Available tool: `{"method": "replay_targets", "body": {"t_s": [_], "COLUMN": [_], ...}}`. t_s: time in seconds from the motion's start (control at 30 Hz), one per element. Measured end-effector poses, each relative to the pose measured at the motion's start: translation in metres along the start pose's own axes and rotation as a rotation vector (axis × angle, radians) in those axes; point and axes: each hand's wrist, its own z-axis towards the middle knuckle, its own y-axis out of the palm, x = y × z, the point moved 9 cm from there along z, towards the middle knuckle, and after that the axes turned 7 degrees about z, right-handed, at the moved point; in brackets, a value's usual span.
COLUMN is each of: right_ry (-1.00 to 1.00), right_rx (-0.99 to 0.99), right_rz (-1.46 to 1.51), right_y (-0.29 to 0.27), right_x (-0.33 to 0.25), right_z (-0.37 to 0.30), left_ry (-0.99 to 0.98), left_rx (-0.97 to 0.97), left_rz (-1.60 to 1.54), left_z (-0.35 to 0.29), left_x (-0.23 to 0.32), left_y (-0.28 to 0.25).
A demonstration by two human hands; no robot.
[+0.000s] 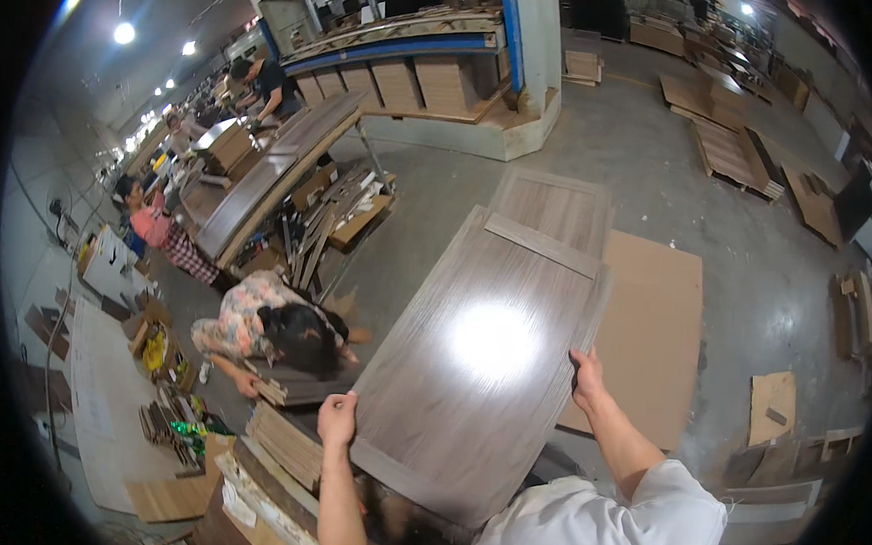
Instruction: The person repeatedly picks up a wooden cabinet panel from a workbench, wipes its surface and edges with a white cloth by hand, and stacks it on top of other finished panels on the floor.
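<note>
Grey-brown wood panel [481, 356] runs lengthwise away from the person — left hand [337, 419] closed on its left edge, right hand [586, 376] closed on its right edge, equally near.

- A cardboard sheet [650, 328] is lying flat on the concrete floor [594, 143].
- A crouching person [261, 326] is bending over stacked boards [286, 442].
- Wooden pallets [738, 153] are sitting at the floor's far right edge.
</note>
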Motion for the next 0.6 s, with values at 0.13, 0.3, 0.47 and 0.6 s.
{"method": "replay_targets", "body": {"t_s": [0.13, 0.3, 0.47, 0.6], "right_ry": [-0.180, -0.121, -0.157, -0.133], "right_rx": [0.004, 0.049, 0.140, 0.242], "right_rz": [0.073, 0.031, -0.078, -0.007], "right_y": [-0.005, 0.020, 0.009, 0.001], "right_x": [-0.047, -0.089, -0.108, -0.141], "right_z": [0.112, 0.156, 0.191, 0.224], "left_ry": [-0.090, -0.138, -0.093, 0.028], "left_rx": [-0.060, -0.121, -0.267, -0.507], "left_rz": [0.000, 0.093, -0.158, -0.289], "left_z": [0.070, 0.112, 0.140, 0.137], "left_x": [0.063, 0.139, 0.188, 0.242], "left_y": [0.087, 0.150, 0.193, 0.214]}}
